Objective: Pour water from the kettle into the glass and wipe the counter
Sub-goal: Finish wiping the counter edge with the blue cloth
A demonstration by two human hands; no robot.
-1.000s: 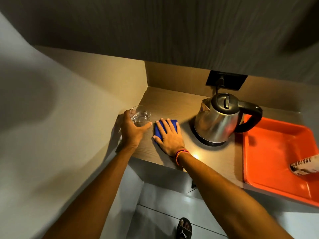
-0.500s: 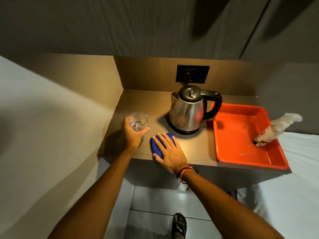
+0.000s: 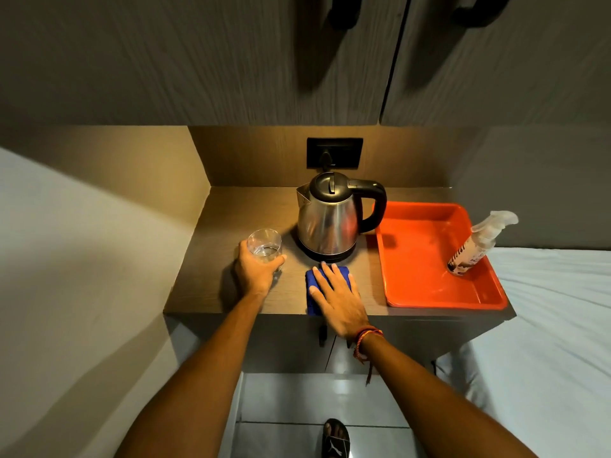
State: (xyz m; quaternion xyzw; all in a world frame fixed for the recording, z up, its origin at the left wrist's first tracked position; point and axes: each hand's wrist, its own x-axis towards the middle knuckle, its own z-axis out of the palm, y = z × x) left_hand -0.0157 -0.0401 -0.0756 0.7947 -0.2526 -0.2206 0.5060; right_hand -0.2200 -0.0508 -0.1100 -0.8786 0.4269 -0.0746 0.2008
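Observation:
A steel kettle (image 3: 327,223) with a black lid and handle stands on its base at the middle of the wooden counter (image 3: 211,279). Left of it is a clear glass (image 3: 264,244) holding some water, gripped from the near side by my left hand (image 3: 256,272). My right hand (image 3: 337,295) lies flat, fingers spread, pressing on a blue cloth (image 3: 312,292) near the counter's front edge, just in front of the kettle.
An orange tray (image 3: 426,292) fills the counter's right end, with a spray bottle (image 3: 479,244) leaning in its far right corner. A black wall socket (image 3: 334,153) sits behind the kettle. Cabinet doors hang overhead. A white bed lies to the right; a sandalled foot (image 3: 335,438) is below.
The camera has swung right and pulled back. My right hand has slid the blue cloth right and toward the front edge. My left hand keeps its hold on the glass.

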